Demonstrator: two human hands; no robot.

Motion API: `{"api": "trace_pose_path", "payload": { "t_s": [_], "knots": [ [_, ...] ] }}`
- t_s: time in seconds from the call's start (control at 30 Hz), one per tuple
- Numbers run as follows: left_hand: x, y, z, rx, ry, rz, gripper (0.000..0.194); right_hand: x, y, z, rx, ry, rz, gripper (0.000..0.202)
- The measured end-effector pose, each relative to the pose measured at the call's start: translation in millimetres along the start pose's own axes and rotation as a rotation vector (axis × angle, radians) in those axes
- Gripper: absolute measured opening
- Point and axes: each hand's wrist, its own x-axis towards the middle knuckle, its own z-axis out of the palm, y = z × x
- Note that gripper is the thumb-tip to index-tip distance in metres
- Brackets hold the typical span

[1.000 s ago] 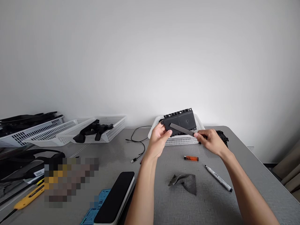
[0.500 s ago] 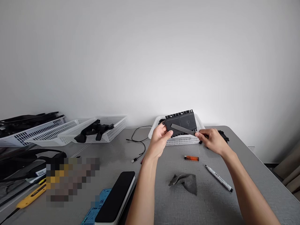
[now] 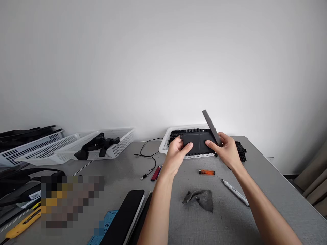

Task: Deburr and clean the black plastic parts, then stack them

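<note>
A black rectangular plastic part with a toothed top edge is held up over the table. My left hand is closed on its left end, thumb on the face. My right hand pinches the right end and also keeps a flat grey file gripped. The file points up and to the left, its lower end hidden in the fingers. Behind the part stands a white basket of black plastic pieces. More black pieces lie just beyond my right hand.
On the table lie an orange lighter, a white marker, a crumpled dark cloth-like scrap, red lighter and USB cable. At left are white baskets, a long black-topped case and a yellow-handled tool.
The file has swung from lying across the part's face to pointing upward off it. My right hand has moved left onto the part's right end. The part is lower and more level.
</note>
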Motion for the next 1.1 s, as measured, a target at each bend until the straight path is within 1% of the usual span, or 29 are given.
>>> {"api": "trace_pose_path", "payload": {
  "t_s": [0.2, 0.27, 0.33, 0.4, 0.47, 0.5, 0.53, 0.57, 0.63, 0.73, 0.83, 1.0, 1.1],
  "knots": [
    [2.1, -2.4, 3.6, 0.017, 0.013, -0.027, 0.04, -0.1, 0.6, 1.0, 0.01, -0.038, -0.039, 0.038],
    [3.5, -3.2, 2.7, 0.012, 0.035, -0.025, 0.041, 0.3, 0.1, -3.5, -0.038, -0.054, -0.046, 0.041],
    [5.0, -4.0, 0.0, 0.0, 0.091, 0.005, 0.04, 0.7, -0.5, -11.8, -0.129, -0.085, -0.057, 0.048],
    [6.7, -5.0, -4.9, 0.006, 0.153, 0.034, 0.039, 1.2, 0.0, -22.3, -0.236, -0.187, -0.085, 0.053],
    [8.6, -6.5, -11.1, 0.019, 0.188, 0.047, 0.042, 1.9, 2.6, -32.0, -0.325, -0.325, -0.118, 0.049],
    [9.5, -7.6, -14.2, 0.025, 0.196, 0.053, 0.043, 2.4, 4.7, -35.6, -0.373, -0.367, -0.13, 0.046],
    [10.3, -8.8, -17.0, 0.032, 0.203, 0.059, 0.045, 3.1, 7.4, -38.1, -0.429, -0.377, -0.136, 0.047],
    [11.1, -9.9, -19.4, 0.038, 0.21, 0.069, 0.046, 3.8, 10.3, -39.6, -0.49, -0.357, -0.138, 0.051],
    [12.3, -12.0, -22.6, 0.051, 0.227, 0.089, 0.047, 5.8, 16.6, -40.1, -0.587, -0.278, -0.148, 0.057],
    [12.8, -13.3, -23.8, 0.066, 0.238, 0.108, 0.047, 8.7, 23.8, -38.4, -0.623, -0.165, -0.192, 0.061],
    [12.6, -13.1, -22.8, 0.08, 0.22, 0.117, 0.047, 9.7, 26.4, -35.8, -0.649, -0.084, -0.215, 0.062],
    [10.5, -9.1, -21.0, 0.079, 0.226, 0.142, 0.044, 8.2, 26.5, -31.7, -0.7, 0.005, -0.257, 0.063],
    [7.9, -3.8, -20.1, 0.097, 0.227, 0.147, 0.041, 7.7, 27.1, -31.0, -0.697, 0.009, -0.265, 0.065]
  ]
}}
